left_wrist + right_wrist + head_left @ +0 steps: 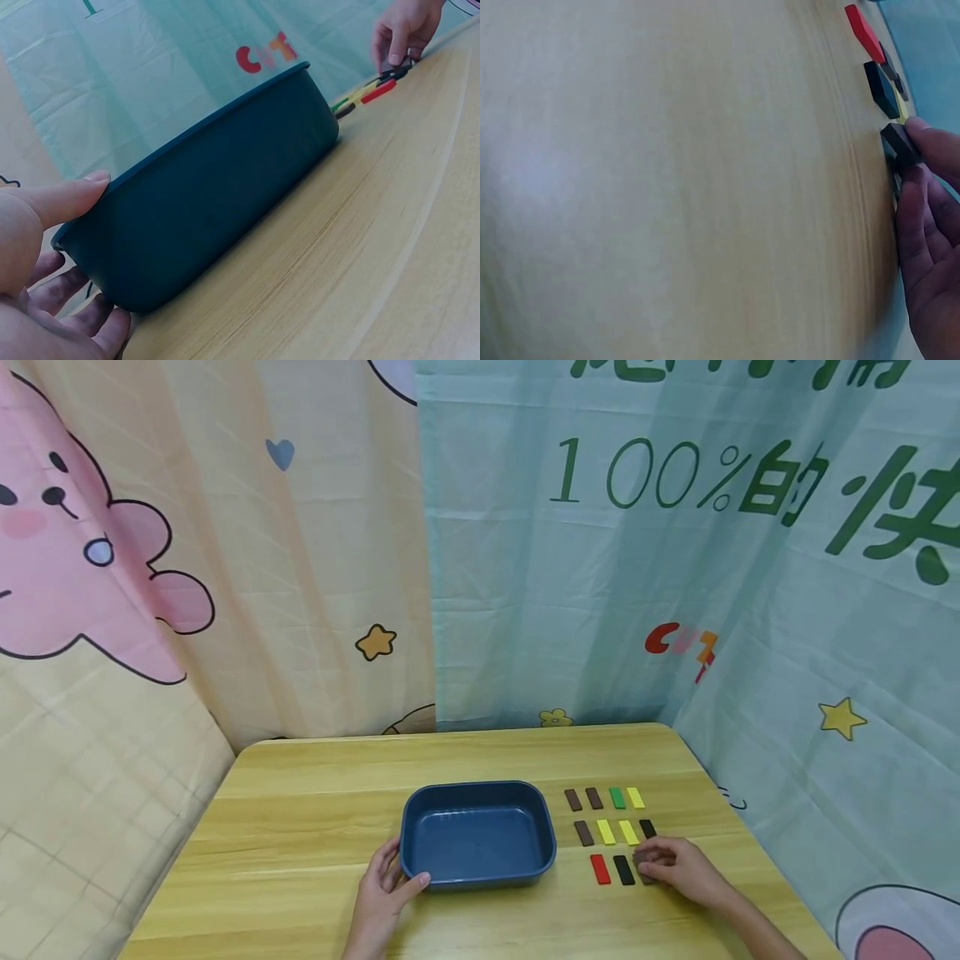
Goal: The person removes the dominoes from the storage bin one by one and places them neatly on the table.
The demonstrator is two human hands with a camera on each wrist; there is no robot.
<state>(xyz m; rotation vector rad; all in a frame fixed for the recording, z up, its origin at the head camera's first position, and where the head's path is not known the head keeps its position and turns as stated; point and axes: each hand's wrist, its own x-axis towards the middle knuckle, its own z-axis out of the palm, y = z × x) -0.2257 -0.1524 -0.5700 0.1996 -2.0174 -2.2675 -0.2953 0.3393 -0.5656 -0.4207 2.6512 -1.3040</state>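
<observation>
My left hand (381, 893) grips the near left corner of a blue plastic tub (480, 839), its thumb over the rim and the other fingers against the outer side. Inside, the tub is bare. To the right of it, my right hand (684, 870) pinches a dark brown rectangular block (901, 144) between thumb and fingers, at the right end of the front row. The right wrist view shows this block tilted. Beside it in that row lie a black block (623, 870) and a red block (600, 869).
Behind the front row are two more rows of small blocks, among them a green block (617, 797), yellow blocks (606, 832), brown blocks (583, 833) and a black block (647, 828). The wooden table (315, 810) is bordered by printed curtains (540, 610) at the back and sides.
</observation>
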